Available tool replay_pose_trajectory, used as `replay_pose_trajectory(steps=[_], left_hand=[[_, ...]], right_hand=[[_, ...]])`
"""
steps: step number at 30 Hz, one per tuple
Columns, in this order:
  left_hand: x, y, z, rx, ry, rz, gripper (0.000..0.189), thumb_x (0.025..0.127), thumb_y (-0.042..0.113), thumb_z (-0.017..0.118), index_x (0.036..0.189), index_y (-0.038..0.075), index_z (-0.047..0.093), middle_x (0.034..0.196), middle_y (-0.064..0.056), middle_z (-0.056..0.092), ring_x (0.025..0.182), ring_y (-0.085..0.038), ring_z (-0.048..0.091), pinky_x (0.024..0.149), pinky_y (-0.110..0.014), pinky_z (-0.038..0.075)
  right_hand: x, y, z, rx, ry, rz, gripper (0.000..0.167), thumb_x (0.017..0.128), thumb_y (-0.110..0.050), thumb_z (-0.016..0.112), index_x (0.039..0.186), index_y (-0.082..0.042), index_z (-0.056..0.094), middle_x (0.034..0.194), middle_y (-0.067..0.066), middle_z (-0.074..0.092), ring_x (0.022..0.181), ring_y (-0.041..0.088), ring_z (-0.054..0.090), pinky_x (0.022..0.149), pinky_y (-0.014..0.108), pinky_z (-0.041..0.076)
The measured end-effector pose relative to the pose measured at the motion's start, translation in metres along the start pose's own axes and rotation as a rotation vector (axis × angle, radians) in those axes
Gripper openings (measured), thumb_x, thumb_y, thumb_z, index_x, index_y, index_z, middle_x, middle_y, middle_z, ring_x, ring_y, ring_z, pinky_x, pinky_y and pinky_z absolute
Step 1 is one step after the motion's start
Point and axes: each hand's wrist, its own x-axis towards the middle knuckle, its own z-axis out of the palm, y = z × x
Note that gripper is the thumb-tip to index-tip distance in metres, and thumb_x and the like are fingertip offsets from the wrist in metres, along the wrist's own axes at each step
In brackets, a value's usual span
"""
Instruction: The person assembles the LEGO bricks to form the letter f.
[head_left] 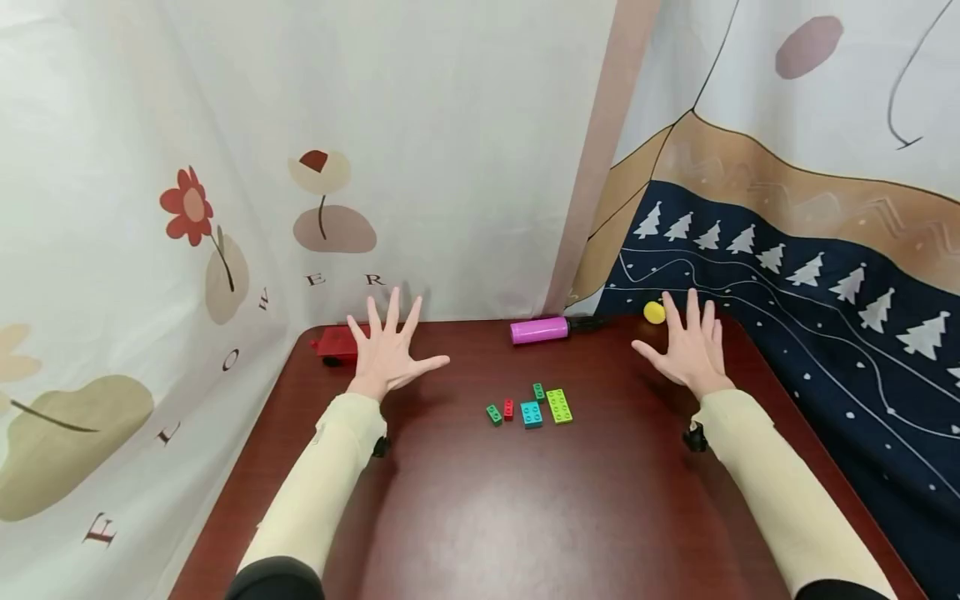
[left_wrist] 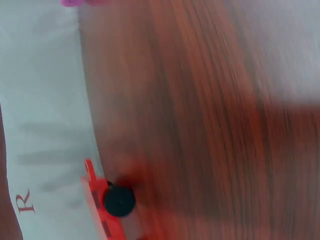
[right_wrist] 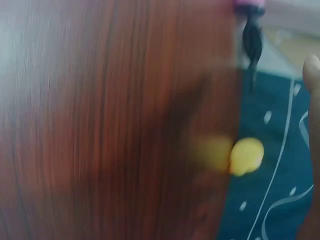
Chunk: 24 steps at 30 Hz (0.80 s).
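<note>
My left hand (head_left: 386, 348) is spread wide above the table's back left, its fingers overlapping a red toy vehicle (head_left: 336, 345) in the head view. That vehicle shows a black wheel (left_wrist: 119, 200) in the left wrist view. Over the back right my right hand (head_left: 690, 350) is spread too, holding nothing, its fingertips near a small yellow round object (head_left: 654, 312). Between the hands lie several toy building bricks: a lime one (head_left: 558, 406), a blue one (head_left: 532, 414), a small red one (head_left: 508, 409) and two green ones, one of them (head_left: 494, 415) at the left end.
A purple cylinder with a black end (head_left: 540, 330) lies along the back edge of the brown wooden table (head_left: 480, 517). A white printed curtain (head_left: 450, 167) hangs behind the table and on the left. Dark blue cloth with white trees (head_left: 817, 333) hangs at the right edge.
</note>
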Motion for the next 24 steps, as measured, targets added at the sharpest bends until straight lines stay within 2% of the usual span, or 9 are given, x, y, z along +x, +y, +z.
replay_pose_trajectory(steps=[4,7,9,11,13,16,20,24], left_hand=[[-0.004,0.009,-0.002,-0.099,-0.03,-0.002,0.115,0.08,0.098,0.042,0.17,0.036,0.006,0.177,-0.012,0.002,0.157,-0.053,0.008,0.116,-0.08,0.007],[-0.01,0.018,-0.002,-0.183,-0.063,0.011,0.11,0.083,0.093,0.047,0.169,0.029,0.022,0.176,-0.013,0.01,0.15,-0.048,0.035,0.118,-0.069,0.026],[-0.015,0.024,-0.001,-0.235,-0.077,0.018,0.105,0.086,0.089,0.05,0.166,0.024,0.032,0.175,-0.012,0.014,0.138,-0.045,0.05,0.11,-0.062,0.041],[-0.019,0.03,0.002,-0.275,-0.083,0.029,0.1,0.087,0.085,0.054,0.163,0.022,0.039,0.175,-0.011,0.018,0.129,-0.042,0.059,0.101,-0.056,0.049],[-0.022,0.036,0.006,-0.31,-0.094,0.038,0.096,0.088,0.082,0.057,0.161,0.021,0.043,0.173,-0.01,0.022,0.129,-0.039,0.059,0.098,-0.054,0.052],[-0.028,0.046,0.011,-0.356,-0.119,0.055,0.093,0.088,0.079,0.061,0.159,0.021,0.045,0.17,-0.009,0.03,0.138,-0.036,0.053,0.103,-0.055,0.051],[-0.036,0.059,0.017,-0.414,-0.171,0.07,0.095,0.086,0.077,0.067,0.158,0.02,0.047,0.162,-0.008,0.043,0.144,-0.03,0.048,0.108,-0.057,0.048],[-0.046,0.072,0.024,-0.512,-0.228,0.09,0.092,0.084,0.067,0.078,0.157,0.019,0.049,0.152,-0.007,0.054,0.135,-0.028,0.055,0.107,-0.055,0.049]], right_hand=[[-0.006,-0.023,0.004,0.12,-0.015,-0.04,0.1,0.096,-0.068,0.06,0.169,-0.016,0.015,0.173,0.026,0.008,0.15,0.058,0.017,0.114,0.076,0.026],[-0.015,-0.047,0.009,0.206,-0.038,-0.091,0.095,0.097,-0.064,0.062,0.168,-0.014,0.024,0.171,0.024,0.018,0.147,0.053,0.027,0.109,0.074,0.036],[-0.022,-0.064,0.013,0.251,-0.057,-0.137,0.092,0.097,-0.062,0.065,0.166,-0.013,0.029,0.169,0.023,0.025,0.146,0.05,0.031,0.108,0.072,0.039],[-0.03,-0.079,0.017,0.275,-0.076,-0.187,0.09,0.097,-0.059,0.067,0.165,-0.012,0.032,0.168,0.022,0.029,0.144,0.048,0.035,0.108,0.07,0.041],[-0.039,-0.093,0.022,0.288,-0.088,-0.231,0.088,0.097,-0.056,0.07,0.164,-0.012,0.034,0.166,0.021,0.034,0.143,0.046,0.038,0.109,0.067,0.043],[-0.05,-0.11,0.03,0.313,-0.106,-0.276,0.084,0.097,-0.051,0.073,0.162,-0.011,0.037,0.163,0.018,0.039,0.142,0.042,0.042,0.109,0.064,0.044],[-0.065,-0.132,0.041,0.384,-0.127,-0.312,0.078,0.097,-0.043,0.076,0.159,-0.01,0.043,0.157,0.016,0.048,0.138,0.037,0.049,0.111,0.061,0.044],[-0.078,-0.155,0.053,0.497,-0.106,-0.378,0.069,0.096,-0.032,0.079,0.152,-0.004,0.05,0.144,0.018,0.06,0.125,0.034,0.061,0.105,0.055,0.05]])
